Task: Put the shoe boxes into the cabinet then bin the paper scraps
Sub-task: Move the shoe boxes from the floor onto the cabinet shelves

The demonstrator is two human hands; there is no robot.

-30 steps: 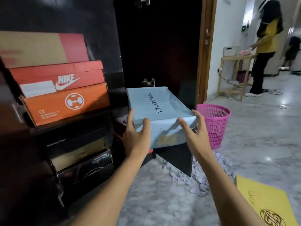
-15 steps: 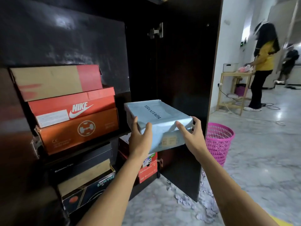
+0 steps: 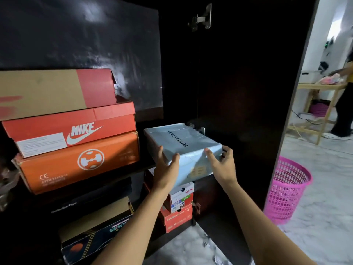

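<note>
On the left of the upper shelf three shoe boxes lie stacked flat with their long sides out: a brown-and-red box on a Nike box on an orange box. I judge this keeps the right half of the shelf free. My left hand grips the near left corner of the pale blue box, thumb on the lid and palm against the end wall. The box points lengthwise into the cabinet, just beside the orange box, its far end over the shelf and its near end sticking out toward me. I cannot tell whether it rests on the board yet. My right hand holds the near right corner, thumb on the lid and fingers curled round the side. With a hand at each corner I can steer it straight in. Right of that stands the open dark door, then the pink basket on the floor, with paper scraps lying below the door.
</note>
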